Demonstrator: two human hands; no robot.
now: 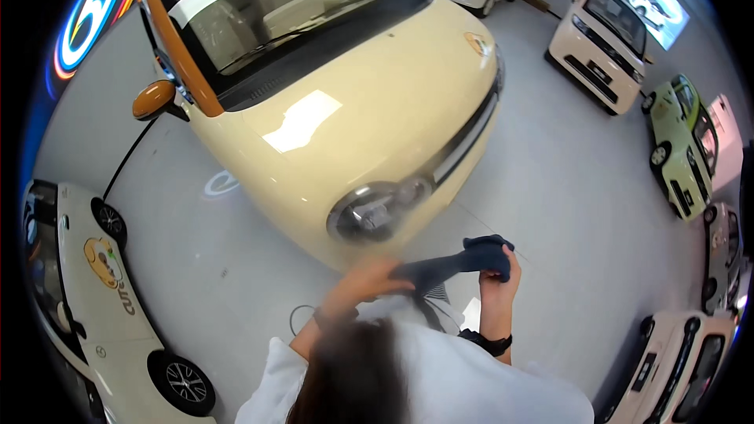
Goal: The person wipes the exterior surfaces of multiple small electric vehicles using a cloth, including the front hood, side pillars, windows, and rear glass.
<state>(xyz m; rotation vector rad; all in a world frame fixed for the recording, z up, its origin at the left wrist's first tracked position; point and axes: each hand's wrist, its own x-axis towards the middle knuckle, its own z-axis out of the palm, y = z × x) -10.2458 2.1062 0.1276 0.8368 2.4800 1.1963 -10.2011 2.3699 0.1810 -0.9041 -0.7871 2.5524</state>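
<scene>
A dark navy cloth [456, 268] is stretched between my two hands, low in front of my body. My left hand [371, 277] grips its left end, partly blurred. Around the bunched right end close the fingers of my right hand [499, 274], with a black wristwatch [488, 343] below it. Just ahead stands a cream car [377, 118] with orange trim; its round headlight [377, 212] is the part nearest my hands. The cloth and the car look apart. Some hair and a white shirt [483, 377] cover the bottom of the view.
An orange side mirror [154, 100] juts from the cream car. Another pale car [112, 306] stands at the left. Several more cars line the right side, among them a green one [677, 141] and a pinkish one [665, 365]. The floor [565, 200] is grey and smooth.
</scene>
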